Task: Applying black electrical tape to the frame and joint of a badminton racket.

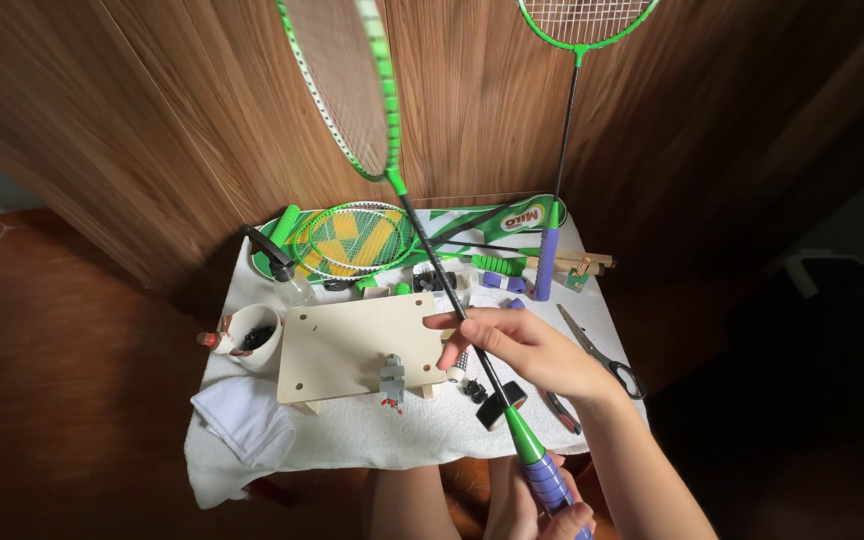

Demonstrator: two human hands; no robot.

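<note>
Head view, looking down over a small tabletop (352,440) draped in white cloth, set against a wood-panelled wall.

Right hand (522,350) closed lightly around the thin black shaft of a green racket (377,110), fingers curled over it a little above the cone. Left hand (562,515) at the bottom edge of the frame, wrapped around the purple grip; only part of it shows. Two-point hold: one hand at the handle end, the other up the shaft, which appears to steady the long frame as it rises steeply away from the body. The head of the racket stands high in front of the wall, above everything on the tabletop, touching nothing there.

The racket runs diagonally through both hands: the strung head is well up and to the left of the right hand, the grip down toward the left hand.

Below the hands:
- pale wooden board (357,345) raised on short blocks, with a small grey clamp (392,378) at its near edge
- scissors (602,352) just right of the right hand
- white cup (255,335) holding small dark bits, folded white cloth (242,415) near it
- second racket (357,238) lying flat on a green racket bag at the back
- third racket (562,150) leaning upright against the wall, purple grip down on the tabletop
</note>
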